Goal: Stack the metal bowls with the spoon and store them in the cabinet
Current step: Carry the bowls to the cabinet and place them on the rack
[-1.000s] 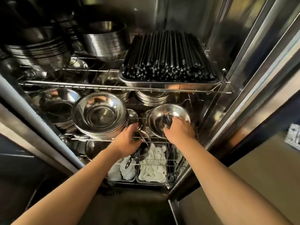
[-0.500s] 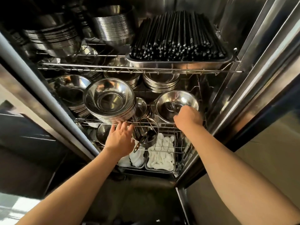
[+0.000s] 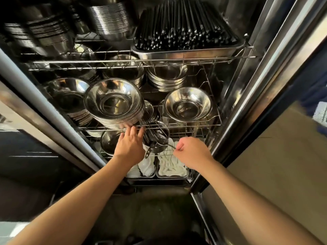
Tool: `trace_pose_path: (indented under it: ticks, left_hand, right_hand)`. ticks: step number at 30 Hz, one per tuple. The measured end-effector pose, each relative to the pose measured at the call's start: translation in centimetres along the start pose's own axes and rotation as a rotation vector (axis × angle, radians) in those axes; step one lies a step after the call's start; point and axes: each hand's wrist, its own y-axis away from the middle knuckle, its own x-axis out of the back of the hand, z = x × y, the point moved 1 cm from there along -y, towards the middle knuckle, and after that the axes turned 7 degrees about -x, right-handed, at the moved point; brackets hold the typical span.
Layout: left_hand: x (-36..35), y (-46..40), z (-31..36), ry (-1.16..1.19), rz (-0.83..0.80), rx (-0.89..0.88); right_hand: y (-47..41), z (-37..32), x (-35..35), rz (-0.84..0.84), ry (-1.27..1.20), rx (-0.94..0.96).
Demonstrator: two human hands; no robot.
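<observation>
At the middle shelf front, my left hand (image 3: 130, 147) is reaching, fingers spread, under the stacked metal bowls (image 3: 114, 104); my right hand (image 3: 192, 152) is pinching a thin spoon handle (image 3: 171, 146) whose long axis is running leftward toward the left hand.

Middle wire shelf (image 3: 177, 125) of a steel cabinet holds a tall stack of metal bowls (image 3: 114, 105) at left, a single bowl (image 3: 188, 104) at right, more stacks behind.

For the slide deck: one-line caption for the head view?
Both hands, left and right, at the cabinet's wire shelf below stacked metal bowls.
</observation>
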Motion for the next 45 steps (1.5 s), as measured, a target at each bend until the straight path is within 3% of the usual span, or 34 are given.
trace_pose_path:
  ticks: [13,21,34,45]
  left_hand:
    - [-1.3,0.1,0.7,0.084,-0.009,0.072]
    - [-1.2,0.1,1.0,0.088,-0.004,0.098]
    - [-0.7,0.1,1.2,0.135,-0.02,0.101]
    - [0.7,-0.1,0.7,0.141,-0.091,0.069]
  right_hand:
    - [-9.5,0.9,-7.3,-0.029,0.101,-0.242]
    - [-13.7,-0.5,-9.6,-0.024,0.206,-0.255]
    - [-14.9,-1.6,-13.1,-0.102,0.189,-0.112]
    - [-12.3,-0.6,-11.1,-0.201,0.29,0.165]
